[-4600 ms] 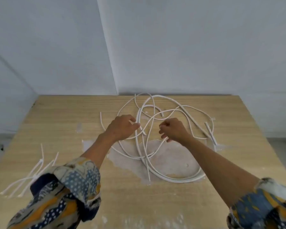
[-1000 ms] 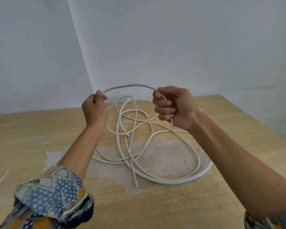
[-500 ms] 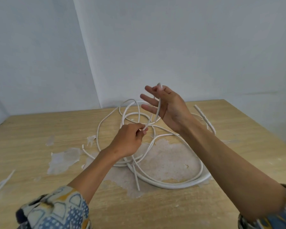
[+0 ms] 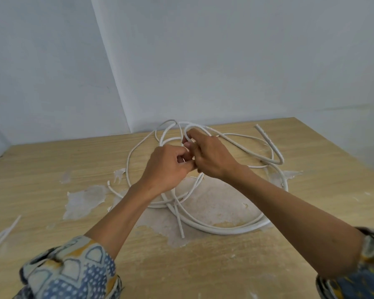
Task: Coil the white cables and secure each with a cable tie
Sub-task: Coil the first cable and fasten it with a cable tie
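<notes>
1. Ties (image 4: 2,234) lay at the tabletop's (image 4: 52,160) left edge, untouched.
2. The left hand (image 4: 166,167) was curled, seemingly pinching one of the cables (image 4: 225,230). The right hand (image 4: 213,157), touching it, gripped a small upright loop (image 4: 192,126).
3. Coiling had barely begun, I judged; next, more slack must be drawn into loops.
4. The cables sprawled mid-tabletop, tangled, the widest loop's long axis running left-right. One thick end (image 4: 257,126) pointed away, far right.

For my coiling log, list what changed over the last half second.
The right hand, open before, has curled round a small loop of the thin cable. The left hand, still pinching that cable, rose to meet it. The thick cable and the ties on the table stayed put.
</notes>
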